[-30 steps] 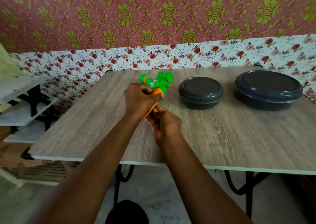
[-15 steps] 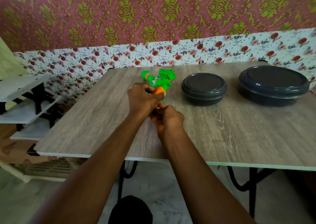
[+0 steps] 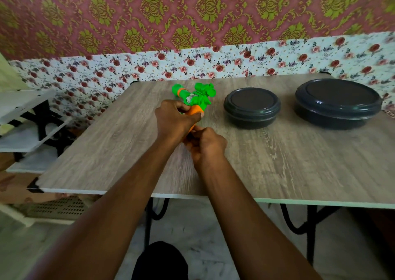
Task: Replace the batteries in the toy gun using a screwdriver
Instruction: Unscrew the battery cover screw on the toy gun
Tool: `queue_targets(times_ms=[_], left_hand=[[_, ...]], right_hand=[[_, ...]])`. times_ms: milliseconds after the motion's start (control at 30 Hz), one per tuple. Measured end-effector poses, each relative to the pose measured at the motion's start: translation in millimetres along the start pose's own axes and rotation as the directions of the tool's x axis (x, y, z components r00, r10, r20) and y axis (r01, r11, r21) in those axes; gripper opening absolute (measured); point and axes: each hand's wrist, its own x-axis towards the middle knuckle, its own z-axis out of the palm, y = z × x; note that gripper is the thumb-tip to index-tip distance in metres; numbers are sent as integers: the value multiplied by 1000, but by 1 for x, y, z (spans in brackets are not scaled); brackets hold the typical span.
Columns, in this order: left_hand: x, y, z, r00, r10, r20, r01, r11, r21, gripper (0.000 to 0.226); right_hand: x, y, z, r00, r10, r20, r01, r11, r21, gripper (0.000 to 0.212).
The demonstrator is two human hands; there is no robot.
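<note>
Two bare forearms reach forward from the near edge over the wood-grain tabletop point(image 3: 267, 162). The right hand point(image 3: 206, 146) is nearest, its fingers curled together at the lower end of the toy gun's orange grip; whatever they pinch there is hidden, and no screwdriver can be made out. Just beyond it the left hand point(image 3: 174, 120) wraps the grip higher up, fingers clamped round it, thumb lying across the orange. The toy gun point(image 3: 197, 98) is held above the tabletop's middle, tilted so its barrel points away and to the left. Its body is bright green with lumpy moulded shapes on top, an orange ring near the muzzle and a pale patch on the side. Farther right sit a small dark round lidded container point(image 3: 252, 106) and a larger one point(image 3: 337, 102), apart from each other
</note>
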Motion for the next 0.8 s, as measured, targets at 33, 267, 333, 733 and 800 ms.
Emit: queue_targets(times_ms=[33,267,333,733,800], left_hand=[[1,0,0,1000,9,3,-9,1000,4,30],[5,4,0,997,62,38,-63,997,33,33],[6,4,1,998,51,39,-52,998,32,35],[8,11,-2,998,39,59,-41,998,36,29],[6,11,-3,999,14,35,-14,1000,10,28]], right_hand=[[1,-1,0,1000,5,6,-5,1000,15,27],[5,-2,-3,999,10,43,-14,995,95,22],[4,-1,-3,998,13,66,-20,994,106,21],[-1,-5,-8,994,32,107,-46,990,132,21],[-1,-4,-9,994,30,106,-44,990,131,19]])
